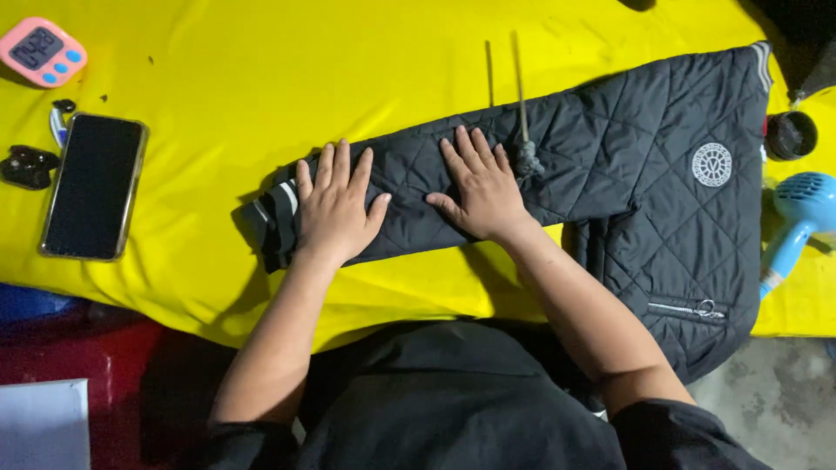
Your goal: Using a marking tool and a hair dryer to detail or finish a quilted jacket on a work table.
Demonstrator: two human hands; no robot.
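Note:
A black quilted jacket (662, 200) lies across a yellow-covered table (261, 70), its sleeve stretched out to the left. My left hand (335, 209) presses flat on the sleeve near the striped cuff (274, 218). My right hand (479, 187) lies flat on the sleeve's middle, fingers spread. Neither hand grips anything. A round white badge (711, 164) and a zipped pocket (688, 308) show on the jacket's body at the right. A grey drawstring (522, 113) runs up from the sleeve.
A black phone (91, 187), a pink digital timer (41, 50) and a small black earbud case (28, 165) sit at the left. A blue hair dryer (797, 222) and a dark round cup (791, 135) stand at the right edge.

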